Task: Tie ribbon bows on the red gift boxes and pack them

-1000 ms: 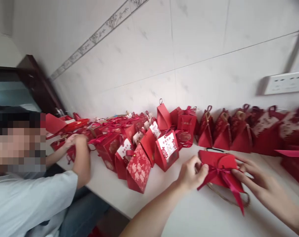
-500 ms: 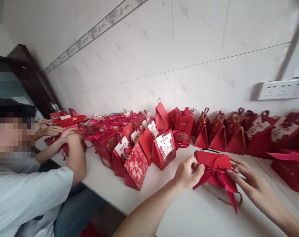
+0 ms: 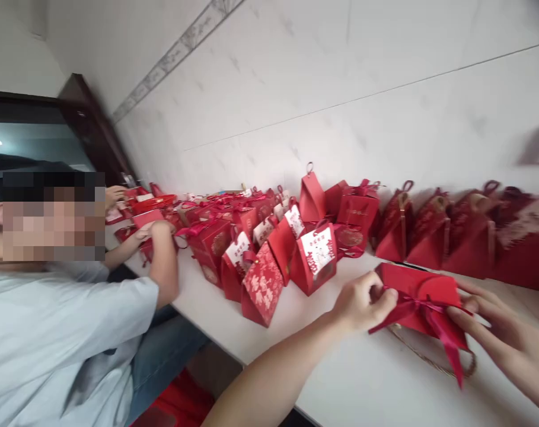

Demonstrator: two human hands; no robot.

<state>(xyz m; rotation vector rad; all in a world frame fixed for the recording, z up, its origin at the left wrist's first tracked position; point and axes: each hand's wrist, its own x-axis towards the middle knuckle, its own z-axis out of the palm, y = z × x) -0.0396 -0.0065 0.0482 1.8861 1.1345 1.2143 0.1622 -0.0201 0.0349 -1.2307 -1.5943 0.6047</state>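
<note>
A red gift box [image 3: 442,289] with a rounded flap lies tilted over the white table, a dark red ribbon [image 3: 449,347] tied in a bow across its front. My left hand [image 3: 367,301] is closed at the box's left side, thumb and fingers pinching the ribbon there. On the right edge, my right hand [image 3: 496,323] grips the box, thumb on its front near the bow and the other fingers behind. Below the box hangs a twisted gold cord handle [image 3: 423,360]. Part of the ribbon is hidden by my fingers.
Finished-looking red boxes [image 3: 313,255] crowd the table [image 3: 340,362] to the left, and more boxes [image 3: 429,231] stand in a row along the tiled wall. A co-worker [image 3: 73,320] sits at left, arms over a red box; another person's hand shows beyond.
The view has turned to the right-hand side less, so boxes, hands and co-worker all appear shifted rightward. Both hands keep their hold on the box and ribbon.
</note>
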